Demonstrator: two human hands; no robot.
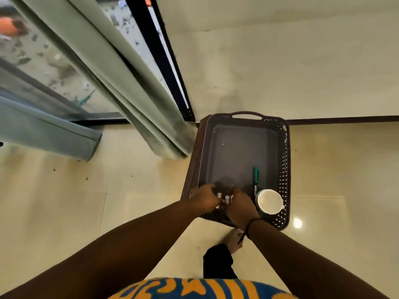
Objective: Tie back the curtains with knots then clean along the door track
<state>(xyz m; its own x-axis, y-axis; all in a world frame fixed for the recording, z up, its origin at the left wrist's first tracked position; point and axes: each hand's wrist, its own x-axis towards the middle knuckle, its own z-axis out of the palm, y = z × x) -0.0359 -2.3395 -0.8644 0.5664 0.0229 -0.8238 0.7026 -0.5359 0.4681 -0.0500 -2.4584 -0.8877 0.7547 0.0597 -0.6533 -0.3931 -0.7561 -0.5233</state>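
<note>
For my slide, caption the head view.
Both hands, left hand and right hand, reach into a dark tray beside hanging curtains.

small item (224, 199) mostly hidden between both hands, grip unclear

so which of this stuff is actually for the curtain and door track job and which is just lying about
For the job:
green curtain, hanging untied
blue-grey curtain
door track

Lying about:
dark tray
green marker in the tray
white cup in the tray
small dark items under both hands, unclear what

No text can be read; the white labels on the small items (224, 199) in the tray (285, 169) are blurred.
</note>
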